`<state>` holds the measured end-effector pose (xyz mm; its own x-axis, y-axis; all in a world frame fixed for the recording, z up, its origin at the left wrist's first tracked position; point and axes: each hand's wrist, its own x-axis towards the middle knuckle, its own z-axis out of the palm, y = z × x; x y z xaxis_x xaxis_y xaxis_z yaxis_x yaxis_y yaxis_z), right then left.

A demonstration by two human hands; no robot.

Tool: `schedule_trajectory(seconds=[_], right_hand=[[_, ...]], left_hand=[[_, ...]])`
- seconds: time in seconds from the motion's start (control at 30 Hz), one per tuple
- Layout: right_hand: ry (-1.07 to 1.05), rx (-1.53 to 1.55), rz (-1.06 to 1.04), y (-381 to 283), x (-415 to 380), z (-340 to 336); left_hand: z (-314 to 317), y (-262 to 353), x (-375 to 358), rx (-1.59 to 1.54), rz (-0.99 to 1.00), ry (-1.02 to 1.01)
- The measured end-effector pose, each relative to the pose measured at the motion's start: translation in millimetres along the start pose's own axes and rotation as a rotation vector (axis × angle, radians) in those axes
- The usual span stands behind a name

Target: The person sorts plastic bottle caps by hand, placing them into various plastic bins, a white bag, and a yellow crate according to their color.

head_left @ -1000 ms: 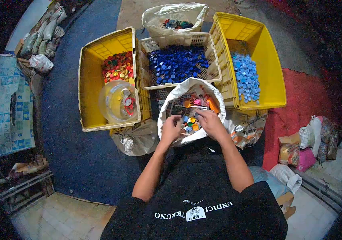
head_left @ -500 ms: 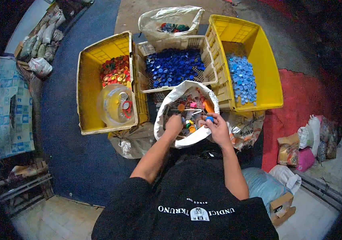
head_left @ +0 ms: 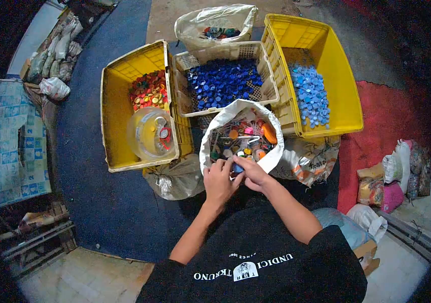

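Sorting station seen from above the seated person, read from left to right. At the far left, filled sacks [head_left: 56,48] and a patterned mat [head_left: 11,144] lie against the edge of the dark blue floor covering, well apart from the work. Next comes the left yellow crate [head_left: 117,116], which holds red, orange and yellow caps [head_left: 148,88] heaped at its far end, with a clear plastic tub [head_left: 151,132] resting in its near end; like colours are kept together, evidently so each kind has its own container. A crumpled bag [head_left: 172,177] lies on the floor just below this crate.

In the middle, a cream basket [head_left: 225,50] carries dark blue caps [head_left: 223,81], and behind it a clear bag [head_left: 215,20] holds a few dark pieces. In front of the basket stands the open white sack [head_left: 220,123] of unsorted mixed caps [head_left: 243,139], its mouth rolled back so the contents can be reached from the seat.

The two hands meet at the near rim of this sack. The left hand [head_left: 219,181] is curled, its fingers closed toward the other hand; the right hand [head_left: 253,174] has its fingertips drawn together opposite. Between them sits a small blue cap [head_left: 237,167], pinched at the point where the fingers touch; which hand carries most of the grip cannot be told.

To the right, the right yellow crate [head_left: 336,65] holds light blue caps [head_left: 310,93], within arm's reach of the sack. A printed bag [head_left: 306,159] lies below it. Farther right, a red mat [head_left: 377,131] and more stuffed bags [head_left: 397,174] lie near the wall.
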<state>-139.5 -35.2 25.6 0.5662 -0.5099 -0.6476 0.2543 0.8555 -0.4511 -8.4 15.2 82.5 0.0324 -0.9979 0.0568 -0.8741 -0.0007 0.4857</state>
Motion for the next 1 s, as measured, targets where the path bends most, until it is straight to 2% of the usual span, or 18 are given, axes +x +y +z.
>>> schedule_trajectory(seconds=[0.1, 0.13, 0.17, 0.23, 0.27, 0.3, 0.33, 0.37, 0.43, 0.5, 0.57, 0.63, 0.7, 0.77, 0.83, 0.9, 1.0], right_hand=[[0.055, 0.087, -0.01, 3, -3, -8], [0.054, 0.109, -0.008, 0, -6, -12], [0.052, 0.132, -0.009, -4, -8, -16], [0.026, 0.142, -0.064, -12, -15, -27], [0.09, 0.183, -0.089, -16, -20, -31], [0.156, 0.227, -0.112, -21, -25, -32], [0.195, 0.274, -0.153, -28, -32, -28], [0.214, 0.331, -0.18, -28, -33, -34], [0.195, 0.346, -0.226, -28, -35, -44], [0.219, 0.357, -0.236, -29, -41, -45], [0.24, 0.368, -0.247, -31, -44, -46], [0.224, 0.361, -0.285, -27, -48, -46], [0.207, 0.373, -0.279, -23, -48, -49], [0.191, 0.382, -0.268, -18, -48, -51], [0.228, 0.388, -0.238, -15, -49, -51], [0.217, 0.362, -0.242, -15, -50, -52], [0.229, 0.35, -0.222, -15, -53, -53]], left_hand=[[2, -1, 2, -0.153, 0.105, 0.007], [8, -2, 3, -0.419, 0.02, -0.046], [16, -10, 7, -0.414, 0.024, -0.048], [26, -32, 20, -0.619, -0.258, -0.145], [29, -43, 32, -0.337, -0.013, -0.097], [39, -59, 42, -0.1, 0.071, -0.183], [68, -89, 50, 0.229, 0.091, -0.251], [74, -99, 53, 0.456, 0.141, -0.198], [101, -128, 61, 0.575, 0.13, -0.212], [115, -143, 66, 0.525, -0.072, -0.302], [127, -160, 61, 0.528, -0.095, -0.268], [133, -166, 61, 0.45, -0.262, -0.349], [140, -171, 56, 0.457, -0.264, -0.378], [148, -178, 51, 0.502, -0.192, -0.286], [157, -185, 51, 0.512, -0.215, -0.293], [174, -203, 51, 0.544, -0.134, -0.337], [139, -164, 61, 0.522, -0.214, -0.323]])
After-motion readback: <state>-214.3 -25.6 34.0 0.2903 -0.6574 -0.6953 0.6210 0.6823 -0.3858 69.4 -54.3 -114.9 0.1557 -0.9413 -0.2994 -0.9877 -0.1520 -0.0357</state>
